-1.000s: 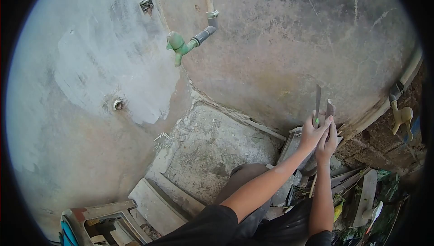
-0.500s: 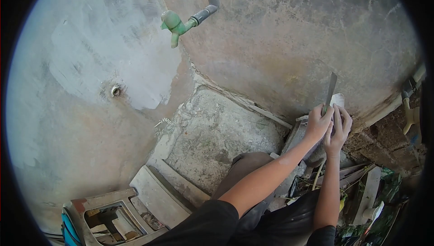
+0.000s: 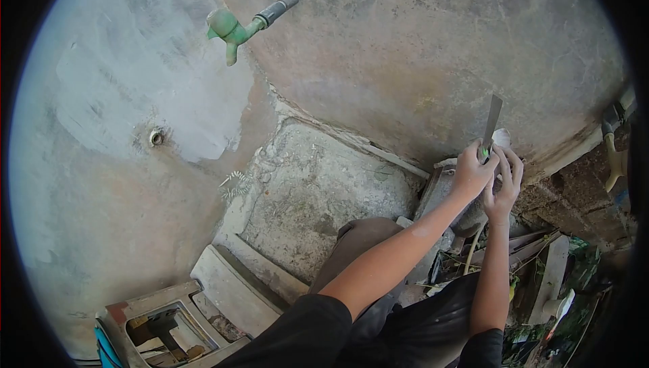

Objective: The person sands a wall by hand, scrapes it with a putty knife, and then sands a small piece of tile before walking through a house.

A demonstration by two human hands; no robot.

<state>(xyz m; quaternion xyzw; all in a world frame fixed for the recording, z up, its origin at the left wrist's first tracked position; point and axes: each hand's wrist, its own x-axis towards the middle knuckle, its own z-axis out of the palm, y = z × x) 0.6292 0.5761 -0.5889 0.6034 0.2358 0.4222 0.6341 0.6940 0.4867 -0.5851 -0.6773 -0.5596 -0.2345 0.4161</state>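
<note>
My left hand (image 3: 471,170) is wrapped round the green handle of a knife (image 3: 493,119), whose long flat grey blade points up. Close beside it on the right, my right hand (image 3: 504,182) has its fingers bent around a small whitish piece (image 3: 501,138). The top of that piece shows above the fingertips, next to the blade; its lower part is hidden by the fingers. The two hands are touching or nearly so, in front of the stained wall (image 3: 405,84).
A green tap (image 3: 226,29) on a grey pipe juts from the wall at upper left. Below lies a rough concrete floor patch (image 3: 318,192). A broken plastic frame (image 3: 122,314) stands at lower left. Wood scraps (image 3: 551,277) and plants lie at lower right.
The view has shifted slightly, so the tap and wall sit further left. Both hands keep their holds, and the knife blade is a little higher in view.
</note>
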